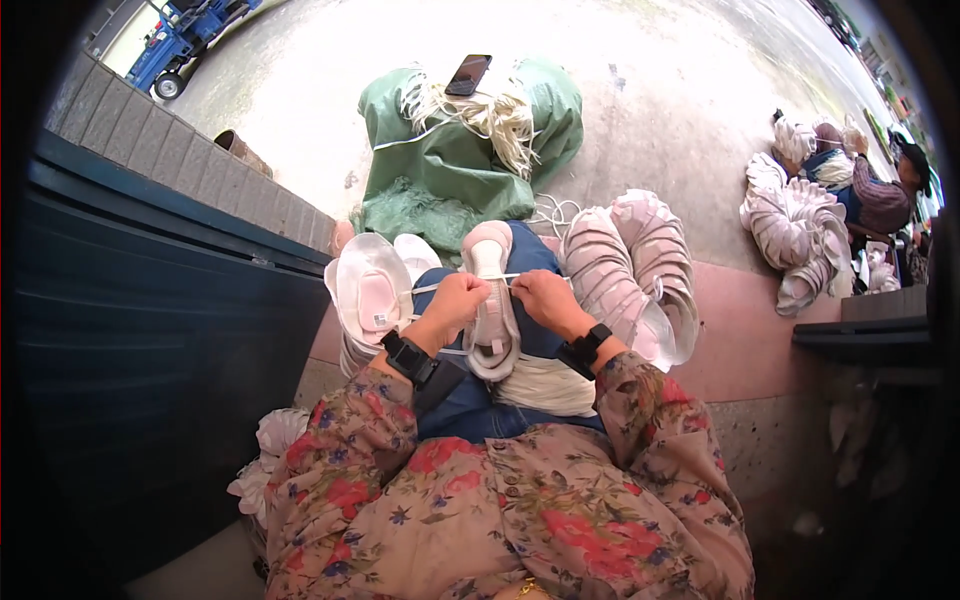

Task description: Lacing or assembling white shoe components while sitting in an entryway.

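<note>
A pale pink-and-white shoe upper (490,340) lies lengthwise over my lap, its toe end away from me. My left hand (455,303) pinches a white shoelace (498,276) at the left side of the upper. On the other side, my right hand (550,300) grips the lace with closed fingers. The lace stretches across the upper between both hands, and a loose length runs left past my left wrist. A bundle of cream laces (548,386) rests on my lap below my right wrist. The fingertips partly hide how the lace is threaded.
Nested shoe uppers stand in a curved stack (610,262) at my right and another stack (362,285) at my left. Ahead, a green sack (435,165) carries more laces (512,130) and a phone (468,75). A dark blue panel (150,360) borders the left; another person (885,195) sits far right.
</note>
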Motion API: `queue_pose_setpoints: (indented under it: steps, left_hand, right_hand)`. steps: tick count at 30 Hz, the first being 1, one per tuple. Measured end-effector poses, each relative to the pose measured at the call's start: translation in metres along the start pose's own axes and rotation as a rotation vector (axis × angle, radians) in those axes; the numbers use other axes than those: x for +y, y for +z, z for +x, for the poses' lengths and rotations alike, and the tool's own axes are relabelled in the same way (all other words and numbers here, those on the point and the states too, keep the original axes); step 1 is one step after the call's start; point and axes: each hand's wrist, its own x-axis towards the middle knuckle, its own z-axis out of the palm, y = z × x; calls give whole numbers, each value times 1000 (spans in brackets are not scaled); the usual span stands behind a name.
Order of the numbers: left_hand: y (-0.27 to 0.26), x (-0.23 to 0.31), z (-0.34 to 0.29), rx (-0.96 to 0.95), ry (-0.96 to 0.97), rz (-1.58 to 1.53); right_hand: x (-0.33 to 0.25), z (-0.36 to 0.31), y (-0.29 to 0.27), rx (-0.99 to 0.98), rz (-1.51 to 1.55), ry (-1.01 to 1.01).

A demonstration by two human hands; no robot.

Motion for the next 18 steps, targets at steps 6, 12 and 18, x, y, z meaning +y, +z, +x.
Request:
queue_pose_setpoints:
  steps: [6,12,18]
  left_hand:
    - [6,-8,0,165,174,327]
    - [-16,-18,3,229,188,379]
    - [-19,-34,7,395,337,647]
  right_hand:
    - [-9,13,2,55,-270,-92]
    - [-10,19,-1,34,-388,-93]
    - [-8,23,5,-64,-352,-54]
